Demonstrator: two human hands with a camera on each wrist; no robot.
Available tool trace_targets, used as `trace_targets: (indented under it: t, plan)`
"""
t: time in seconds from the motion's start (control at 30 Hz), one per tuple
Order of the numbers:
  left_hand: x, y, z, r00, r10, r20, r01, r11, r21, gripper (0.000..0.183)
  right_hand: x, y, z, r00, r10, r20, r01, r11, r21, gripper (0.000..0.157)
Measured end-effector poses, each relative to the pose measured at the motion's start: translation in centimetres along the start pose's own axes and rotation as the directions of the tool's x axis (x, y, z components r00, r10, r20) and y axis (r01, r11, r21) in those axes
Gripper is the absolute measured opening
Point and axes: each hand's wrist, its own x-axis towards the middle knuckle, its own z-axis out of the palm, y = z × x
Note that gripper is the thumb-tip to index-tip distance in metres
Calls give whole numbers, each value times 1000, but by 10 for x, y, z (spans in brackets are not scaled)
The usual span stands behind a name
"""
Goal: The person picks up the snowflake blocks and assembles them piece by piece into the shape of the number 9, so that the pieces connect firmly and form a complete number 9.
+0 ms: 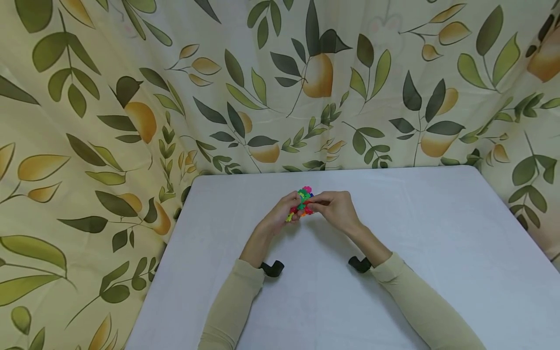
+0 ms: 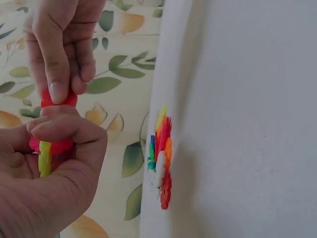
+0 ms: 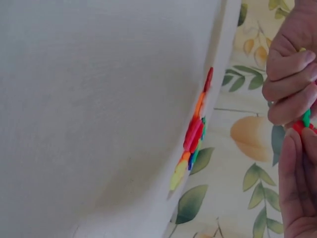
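Note:
My left hand [image 1: 276, 215] grips a small cluster of coloured plastic pieces with scalloped, flower-like edges; a yellow piece [image 2: 45, 159] and a green piece [image 3: 306, 118] show between its curled fingers. Close against it, my right hand [image 1: 338, 210] pinches a red scalloped piece [image 2: 58, 98] between thumb and fingers. The red piece meets the cluster, but whether they are joined is hidden by the fingers. Behind the hands lies a pile of similar pieces [image 2: 163, 163] in red, orange, yellow, green, blue and white, partly covered in the head view.
The white-covered table [image 1: 306, 301] reaches back to a leaf-and-fruit patterned curtain [image 1: 306, 121]. The pile lies near the table's far edge. A black wrist mount [image 1: 273, 269] sits at the left wrist, and another black mount [image 1: 360, 264] at the right.

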Motion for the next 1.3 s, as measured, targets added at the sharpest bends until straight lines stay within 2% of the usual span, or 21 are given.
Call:
trace_targets:
  t: [0.23,0.33,0.47,0.63,0.7,0.87,1.0,1.1,1.3]
  plan:
    - [-1,2,2,996,-31,-83,30,999,-20,22,5,2,-1,997,64,41,-64,998,-1,20]
    - [-1,2,0,992,-57,-113,49,996,-69,21,7,6,-1,993,103,60,-99,992,-77,23]
    - [1,-1,-5,987,-81,-139,64,990,-124,25,14,19,-6,982,178,67,-160,964,-213,24]
    - [2,0,-9,984,-99,-151,88,993,-78,45,24,35,-12,951,298,87,-257,913,-318,29]
    - [2,1,-9,983,-105,-152,98,994,-48,43,28,41,-14,936,339,97,-287,893,-347,32]
    - [3,-1,-10,980,-130,-153,129,991,-22,38,39,54,-13,899,403,172,-304,856,-418,40]
    - [3,-2,-10,982,-132,-135,132,991,-10,47,46,60,-11,875,433,216,-304,840,-450,38]
    - [2,-1,-9,988,-113,-109,114,993,-2,53,49,63,-9,873,444,201,-317,830,-458,32]
    - [3,-1,-10,993,-95,-67,93,995,-34,37,49,66,-12,891,437,125,-354,839,-413,27]
